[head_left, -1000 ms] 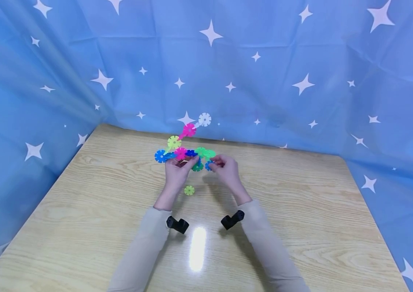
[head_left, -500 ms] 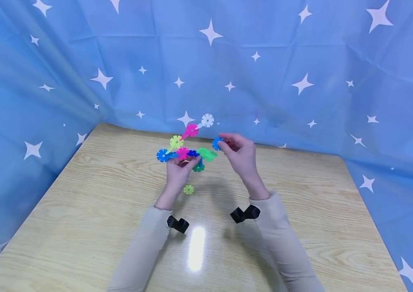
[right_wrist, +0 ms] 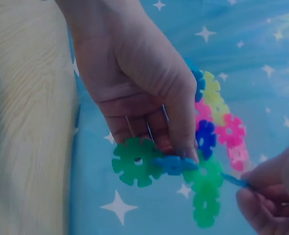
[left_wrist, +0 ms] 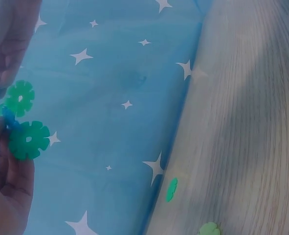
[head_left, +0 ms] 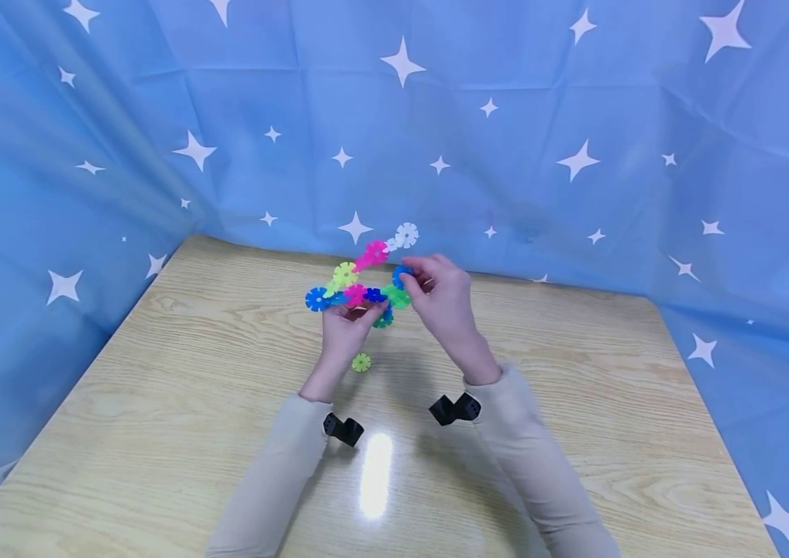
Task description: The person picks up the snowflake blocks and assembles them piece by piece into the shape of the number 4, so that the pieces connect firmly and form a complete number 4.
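My left hand [head_left: 342, 337] grips a chain of notched snowflake discs above the table. In it are a light blue disc [head_left: 317, 299], a yellow disc [head_left: 346, 273], pink discs [head_left: 376, 253], a white disc [head_left: 406, 235] at the far tip, a dark blue disc [right_wrist: 206, 138] and green discs [right_wrist: 205, 208]. Below the thumb hangs a darker green disc [right_wrist: 127, 165] joined through a blue one [right_wrist: 174, 165]. My right hand [head_left: 445, 302] pinches a single blue disc [head_left: 400, 277], seen edge-on in the right wrist view, its rim right at a green disc of the chain.
A loose yellow-green disc [head_left: 361, 362] lies on the wooden table [head_left: 611, 403] below the hands. Another green disc [left_wrist: 171, 189] shows near it in the left wrist view. A blue cloth [head_left: 506, 155] with white stars hangs behind the table.
My right hand lifted the blue disc from the chain's lower side up and right, then brought it back left to the green discs. The left hand has shifted the chain slightly right.
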`<state>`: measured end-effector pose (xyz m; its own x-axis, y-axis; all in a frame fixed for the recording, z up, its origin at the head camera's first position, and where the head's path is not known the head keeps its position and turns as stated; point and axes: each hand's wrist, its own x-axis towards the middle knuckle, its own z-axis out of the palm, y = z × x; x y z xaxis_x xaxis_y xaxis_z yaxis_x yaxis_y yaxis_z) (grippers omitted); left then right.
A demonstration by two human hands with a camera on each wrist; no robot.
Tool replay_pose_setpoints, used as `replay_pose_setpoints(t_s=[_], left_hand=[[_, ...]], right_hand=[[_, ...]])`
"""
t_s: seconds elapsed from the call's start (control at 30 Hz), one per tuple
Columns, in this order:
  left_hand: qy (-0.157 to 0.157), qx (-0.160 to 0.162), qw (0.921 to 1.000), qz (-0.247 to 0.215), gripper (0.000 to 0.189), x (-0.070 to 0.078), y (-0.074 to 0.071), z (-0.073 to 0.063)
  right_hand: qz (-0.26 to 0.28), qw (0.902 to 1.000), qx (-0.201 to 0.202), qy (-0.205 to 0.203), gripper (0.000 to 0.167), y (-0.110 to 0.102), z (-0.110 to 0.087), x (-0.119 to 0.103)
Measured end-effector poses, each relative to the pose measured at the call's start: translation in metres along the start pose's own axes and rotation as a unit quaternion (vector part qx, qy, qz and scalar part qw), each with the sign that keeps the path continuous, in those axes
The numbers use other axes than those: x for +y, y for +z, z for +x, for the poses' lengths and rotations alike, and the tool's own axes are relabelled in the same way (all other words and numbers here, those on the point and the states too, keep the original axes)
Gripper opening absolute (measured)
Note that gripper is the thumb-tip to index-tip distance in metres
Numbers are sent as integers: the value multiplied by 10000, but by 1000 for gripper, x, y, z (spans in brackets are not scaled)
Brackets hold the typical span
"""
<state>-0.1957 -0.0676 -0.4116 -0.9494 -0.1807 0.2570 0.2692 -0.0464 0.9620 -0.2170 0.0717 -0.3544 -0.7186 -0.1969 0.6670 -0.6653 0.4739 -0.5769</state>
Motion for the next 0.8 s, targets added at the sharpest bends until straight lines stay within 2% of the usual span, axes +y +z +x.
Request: replay_pose_setpoints(t_s=[0.13, 0.23, 0.37, 0.5, 0.63, 0.8], left_hand=[[238, 34, 9996, 164, 15, 12, 1, -5], [311, 79, 9995, 61, 15, 1, 1, -2], [467, 119, 9987, -134, 16, -18, 0, 2], [712, 119, 9972, -208, 16, -21, -1, 2], [761, 141, 9962, -396, 14, -17, 0, 0], [835, 241, 9936, -722, 8, 1, 3, -8]], right_hand=[[-342, 9993, -36, -143, 14, 4, 0, -4], [-304, 9991, -124, -257, 14, 6, -1, -4], [236, 9988, -331, -286, 17, 5, -3, -4], [805, 9945, -667, -35, 21, 0, -1, 2], [1091, 9895, -940, 91, 20, -2, 0, 7], [1385, 9855, -972, -150, 15, -2, 0, 8]])
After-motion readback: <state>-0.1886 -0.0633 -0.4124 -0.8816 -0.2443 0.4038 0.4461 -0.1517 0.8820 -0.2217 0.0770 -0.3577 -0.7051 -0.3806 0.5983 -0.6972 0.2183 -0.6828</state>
